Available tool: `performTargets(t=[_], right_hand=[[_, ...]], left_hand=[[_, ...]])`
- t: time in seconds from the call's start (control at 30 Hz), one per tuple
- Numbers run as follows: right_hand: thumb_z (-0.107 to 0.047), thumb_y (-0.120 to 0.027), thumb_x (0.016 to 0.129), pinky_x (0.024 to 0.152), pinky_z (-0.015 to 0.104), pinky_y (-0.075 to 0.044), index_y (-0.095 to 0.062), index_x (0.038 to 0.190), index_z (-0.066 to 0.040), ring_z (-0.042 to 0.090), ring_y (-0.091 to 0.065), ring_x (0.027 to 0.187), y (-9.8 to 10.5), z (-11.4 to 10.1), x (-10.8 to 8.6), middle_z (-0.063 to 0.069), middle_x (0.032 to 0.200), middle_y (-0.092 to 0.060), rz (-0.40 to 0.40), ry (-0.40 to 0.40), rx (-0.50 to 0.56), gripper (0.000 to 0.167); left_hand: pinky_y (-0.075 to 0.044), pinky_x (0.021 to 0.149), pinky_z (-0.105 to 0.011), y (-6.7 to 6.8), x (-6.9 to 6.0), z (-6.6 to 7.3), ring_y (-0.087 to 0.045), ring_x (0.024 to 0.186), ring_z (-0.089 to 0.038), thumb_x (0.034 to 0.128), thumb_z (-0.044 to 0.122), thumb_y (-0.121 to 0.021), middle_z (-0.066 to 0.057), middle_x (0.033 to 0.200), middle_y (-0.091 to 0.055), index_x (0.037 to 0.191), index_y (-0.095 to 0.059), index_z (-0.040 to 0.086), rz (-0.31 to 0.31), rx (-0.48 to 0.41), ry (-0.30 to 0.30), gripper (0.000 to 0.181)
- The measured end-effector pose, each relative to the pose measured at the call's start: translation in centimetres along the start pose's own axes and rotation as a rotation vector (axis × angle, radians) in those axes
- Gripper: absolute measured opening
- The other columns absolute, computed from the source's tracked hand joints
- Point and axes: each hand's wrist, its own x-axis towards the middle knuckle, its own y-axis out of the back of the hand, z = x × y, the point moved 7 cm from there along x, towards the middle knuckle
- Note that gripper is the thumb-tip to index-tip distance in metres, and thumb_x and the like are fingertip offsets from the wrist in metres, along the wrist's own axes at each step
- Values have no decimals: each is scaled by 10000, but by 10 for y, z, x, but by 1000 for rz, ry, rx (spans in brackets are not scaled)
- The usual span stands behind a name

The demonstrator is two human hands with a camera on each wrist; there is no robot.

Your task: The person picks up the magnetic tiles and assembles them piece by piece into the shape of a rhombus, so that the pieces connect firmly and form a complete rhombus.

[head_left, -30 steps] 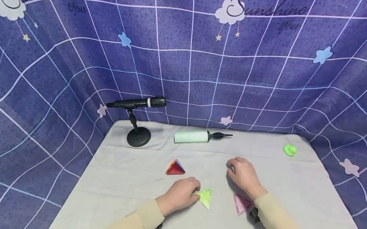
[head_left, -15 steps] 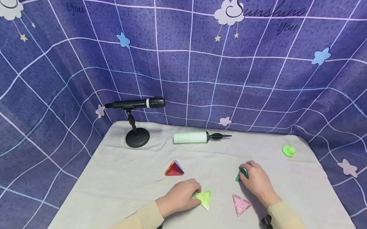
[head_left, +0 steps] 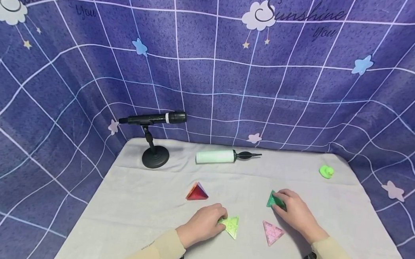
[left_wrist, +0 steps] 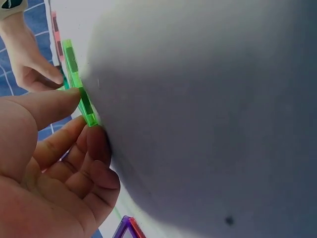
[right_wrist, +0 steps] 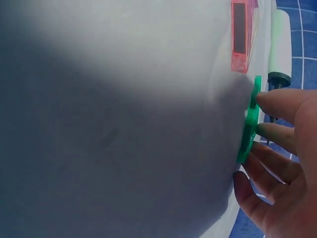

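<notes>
Left of the table's centre front, my left hand [head_left: 203,223] pinches a light green triangular magnetic tile [head_left: 231,227] by one corner. In the left wrist view, the thumb lies along the edge of this light green tile [left_wrist: 72,64], with fingertips on the other side. On the right, my right hand [head_left: 296,212] holds a dark green triangular magnetic tile [head_left: 271,199] between thumb and fingers; part of it hides under the hand. The right wrist view shows that dark green tile [right_wrist: 250,124] edge-on against the cloth. Between the hands lies a pink triangular tile [head_left: 271,233], flat and untouched.
A small pyramid of red, orange and purple tiles [head_left: 197,192] stands beyond my left hand. Along the back are a black microphone on a stand [head_left: 154,156], a pale green hand pump [head_left: 215,156] and a green toy duck [head_left: 326,171]. A patterned curtain [head_left: 210,78] closes the back.
My right hand has moved right and toward me, and the dark green tile has come into sight in it. The pink tile is uncovered. My left hand has stayed nearly still.
</notes>
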Motion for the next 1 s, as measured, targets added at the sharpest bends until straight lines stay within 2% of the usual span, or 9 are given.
performTargets(t=[0.33, 0.53, 0.77, 1.0], right_hand=[[-112, -865, 846, 954, 540, -520, -711, 1253, 41, 363, -654, 1098, -4, -2, 1, 156, 1190, -673, -21, 2, 6, 461], [-109, -873, 835, 921, 521, -538, -717, 1234, 41, 326, -672, 1047, -3, -4, 3, 142, 1162, -679, -33, -3, 14, 454], [-135, -875, 829, 866, 510, -555, -683, 1272, 59, 297, -674, 986, -4, -5, 7, 153, 1140, -672, -62, -24, 1, 520], [-150, -873, 842, 813, 455, -543, -651, 1302, 94, 214, -619, 909, -5, -2, 13, 139, 1116, -639, -163, -76, 58, 566]], left_hand=[[-451, 657, -219, -2, 0, -3, -493, 743, -8, 847, 165, -833, 90, 870, -581, 965, -711, 152, 17, -19, -4, 170], [-422, 635, -217, -1, 0, -4, -474, 728, -20, 830, 145, -831, 87, 851, -565, 935, -666, 167, 33, -39, -20, 196], [-405, 646, -225, 2, 1, -4, -471, 732, -30, 812, 105, -832, 86, 817, -549, 920, -613, 172, 34, -62, -27, 253], [-429, 687, -222, 3, -1, -5, -484, 751, -26, 835, 108, -814, 96, 840, -569, 971, -693, 151, 7, -56, -36, 187]])
